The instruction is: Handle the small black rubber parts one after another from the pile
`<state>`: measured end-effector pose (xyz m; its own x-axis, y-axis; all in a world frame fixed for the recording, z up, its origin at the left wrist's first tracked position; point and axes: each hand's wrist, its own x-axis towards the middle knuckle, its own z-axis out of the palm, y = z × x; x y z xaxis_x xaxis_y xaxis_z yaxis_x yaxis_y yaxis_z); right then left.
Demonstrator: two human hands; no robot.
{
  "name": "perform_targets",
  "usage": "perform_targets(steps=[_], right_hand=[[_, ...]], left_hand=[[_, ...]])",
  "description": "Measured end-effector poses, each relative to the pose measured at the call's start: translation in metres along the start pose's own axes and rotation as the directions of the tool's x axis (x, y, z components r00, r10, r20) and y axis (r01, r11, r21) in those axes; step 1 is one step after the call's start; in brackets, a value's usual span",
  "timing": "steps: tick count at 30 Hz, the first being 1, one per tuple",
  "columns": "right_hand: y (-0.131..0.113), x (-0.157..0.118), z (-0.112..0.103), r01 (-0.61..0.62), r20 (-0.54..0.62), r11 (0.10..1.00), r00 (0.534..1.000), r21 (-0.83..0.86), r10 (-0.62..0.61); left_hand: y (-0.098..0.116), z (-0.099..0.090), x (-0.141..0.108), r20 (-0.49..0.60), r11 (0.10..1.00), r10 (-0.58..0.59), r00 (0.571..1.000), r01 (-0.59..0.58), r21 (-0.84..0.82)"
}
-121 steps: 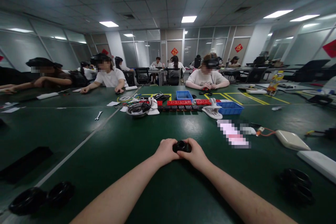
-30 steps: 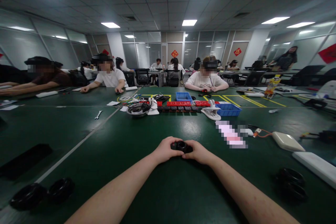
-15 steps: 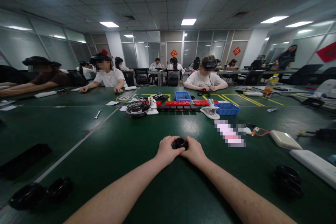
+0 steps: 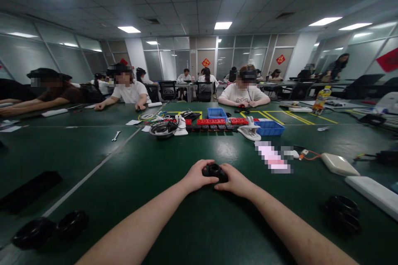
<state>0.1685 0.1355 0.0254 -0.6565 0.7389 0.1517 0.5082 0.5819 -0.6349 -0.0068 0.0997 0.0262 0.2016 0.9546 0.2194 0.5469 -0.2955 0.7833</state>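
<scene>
So, worries first, going left to right. The two black rings [image 4: 73, 230] at near left sit close to the left forearm [image 4: 139, 221], so I reckon a careless elbow swing could bump one and set it rolling. In the middle, the left hand [image 4: 197, 177] is curled around one side of a black part [image 4: 214, 167], thumb in front, and the right hand [image 4: 236, 180] has the other side gripped. If one lets go early, or they push unevenly, my guess is the thing twists and drops onto the green table [image 4: 192, 234]. Over on the right, the right forearm [image 4: 295, 221] could knock the other black rings [image 4: 334, 212] if it sweeps outward.

Now the stuff I can't make out. The dark slab [image 4: 31, 190] at near left almost melts into the table. Fingers cover both ends of the black part, so I only really get its round hole. The pink item [image 4: 272, 158] on the right is pixelated. Those right-hand rings are so dark I can't tell if they're stacked or just leaning. The white slab [image 4: 373, 194] runs off the edge.
</scene>
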Motion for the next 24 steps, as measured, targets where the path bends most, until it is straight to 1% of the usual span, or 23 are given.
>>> perform_targets(steps=[4,9,12,16,20,22,24], right_hand=[[0.000,0.000,0.003,-0.023,-0.040,1.000,0.999,0.002,0.023],[0.005,0.002,0.009,-0.072,-0.070,0.995,0.995,0.070,0.077],[0.007,0.003,0.009,-0.054,-0.051,0.994,0.997,0.094,0.059],[0.007,0.004,0.005,-0.028,-0.014,0.996,0.999,0.091,0.029],[0.009,0.005,0.003,-0.013,0.028,0.989,1.000,0.146,0.009],[0.010,0.006,0.003,-0.016,0.043,0.985,0.999,0.169,0.009],[0.012,0.006,0.004,-0.042,0.042,0.984,0.999,0.174,0.035]], left_hand=[[0.002,0.001,-0.002,-0.042,0.998,0.040,0.998,-0.038,0.045],[0.005,0.003,-0.003,-0.097,0.991,0.086,0.992,-0.075,0.109],[0.006,0.002,-0.003,-0.086,0.991,0.093,0.992,-0.084,0.103],[0.006,-0.001,-0.001,-0.052,0.995,0.073,0.996,-0.070,0.067],[0.003,-0.002,0.000,-0.011,0.998,0.055,0.998,-0.055,0.024],[0.002,-0.003,0.001,-0.004,0.999,0.046,0.999,-0.046,0.012],[0.002,-0.002,0.001,0.004,0.999,0.037,0.999,-0.037,0.006]])
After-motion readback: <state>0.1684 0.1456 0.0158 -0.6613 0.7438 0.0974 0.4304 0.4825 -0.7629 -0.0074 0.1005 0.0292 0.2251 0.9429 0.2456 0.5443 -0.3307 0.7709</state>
